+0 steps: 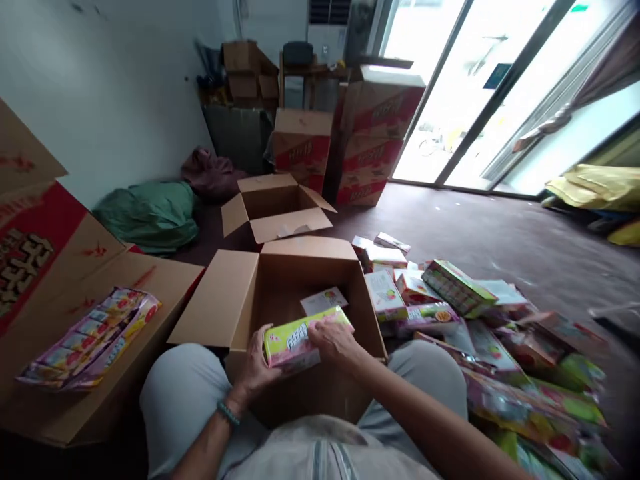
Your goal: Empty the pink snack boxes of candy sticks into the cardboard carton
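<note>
My L hand (259, 365) grips the L end of the green-and-pink box (285, 340); R hand (334, 341) lies over its top nr the R end, can't tell if clamped. I've got it tilted abv the nr edge of the open carton (310, 249). White pack (323, 303) lies inside, twd far R corner. Mixed boxes (453, 288) piled on flr (520, 247) by carton's R edge.

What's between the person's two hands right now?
In the head view, a green-and-pink box: left hand grips its left end, right hand rests over its right part.
</note>
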A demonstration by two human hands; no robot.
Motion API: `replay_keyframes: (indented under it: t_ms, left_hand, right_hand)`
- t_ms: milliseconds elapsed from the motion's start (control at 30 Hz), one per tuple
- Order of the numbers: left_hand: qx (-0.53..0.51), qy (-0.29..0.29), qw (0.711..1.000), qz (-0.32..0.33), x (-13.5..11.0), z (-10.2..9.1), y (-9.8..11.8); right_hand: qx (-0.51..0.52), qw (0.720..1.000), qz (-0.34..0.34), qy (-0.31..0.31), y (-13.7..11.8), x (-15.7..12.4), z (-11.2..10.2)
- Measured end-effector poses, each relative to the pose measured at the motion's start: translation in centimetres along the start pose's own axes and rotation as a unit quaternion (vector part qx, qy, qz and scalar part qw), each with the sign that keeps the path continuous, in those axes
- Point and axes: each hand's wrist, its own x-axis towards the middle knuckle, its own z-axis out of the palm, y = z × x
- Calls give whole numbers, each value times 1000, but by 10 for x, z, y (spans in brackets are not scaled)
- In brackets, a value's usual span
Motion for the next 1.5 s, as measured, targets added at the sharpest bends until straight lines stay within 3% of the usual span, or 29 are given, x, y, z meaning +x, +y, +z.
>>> replay_keyframes:
  t_ms: [133,233,400,600,700,867,1000,1200,1300,1500]
  left_hand:
    - [-30,-11,999,13,1,-3,5]
    - [-21,-11,1000,17,3,-5,4]
    - [24,7,999,23,5,-5,-8]
    - [35,-2,999,28,2,-4,-9]
    - [33,-7,999,35,1,-4,-6]
    - [42,7,999,18,-2,-5,-1]
    - [39,0,999,26,-4,-7,0]
    - [37,-4,998,52,-4,-7,-9]
    - [35,-9,998,56,-3,-6,-8]
    - [28,-41,998,24,-4,-10,-2]
  right_hand:
    - [-17,1000,-3,-25,-18,14,-19]
    - [-21,998,-49,-43,-42,23,-33]
    - [-82,985,-143,-51,-75,36,-32]
    - [-61,986,-153,-15,-69,27,-21]
    - [-63,988,-136,-29,-69,27,-22]
    - [-83,982,-166,-44,-69,33,-22]
    - [-97,986,-109,-77,-46,27,-20]
    - [-77,996,48,-23,38,-19,-28]
    - [-68,995,70,-11,70,-44,-29]
    - [35,989,136,37,78,-67,-3]
